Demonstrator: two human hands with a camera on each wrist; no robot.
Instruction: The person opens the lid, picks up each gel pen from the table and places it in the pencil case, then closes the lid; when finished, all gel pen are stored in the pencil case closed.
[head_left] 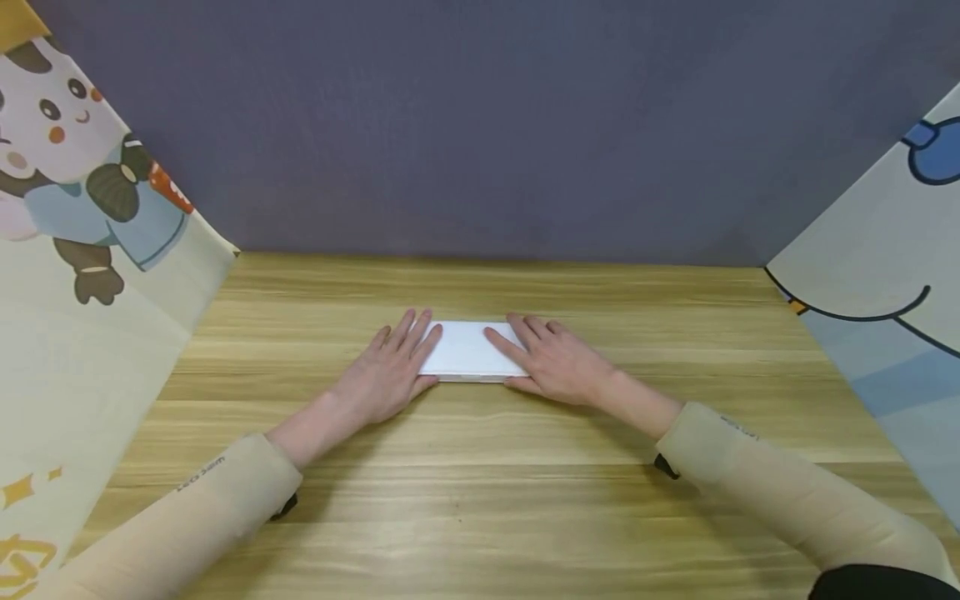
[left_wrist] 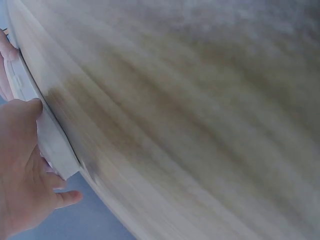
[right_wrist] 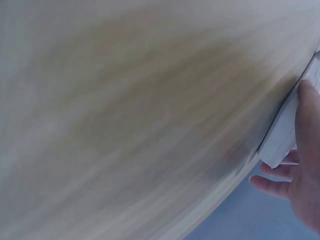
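Observation:
A flat white rectangular box point(head_left: 471, 350) lies on the wooden table, long side across in the head view. My left hand point(head_left: 392, 367) holds its left end, the thumb against the near side and the fingers spread over the top toward the far edge. At the opposite end my right hand point(head_left: 558, 360) holds it likewise, thumb at the near side. Both ends of the box are partly hidden under the hands. In the left wrist view the left thumb touches the side of the box point(left_wrist: 55, 142). The right wrist view shows the right thumb along the box point(right_wrist: 280, 132).
The wood-grain table point(head_left: 480, 500) stretches around the box on all sides. A dark blue-grey panel point(head_left: 487, 125) rises behind it. Cartoon-printed panels stand on the left point(head_left: 135, 325) and the right point(head_left: 847, 250).

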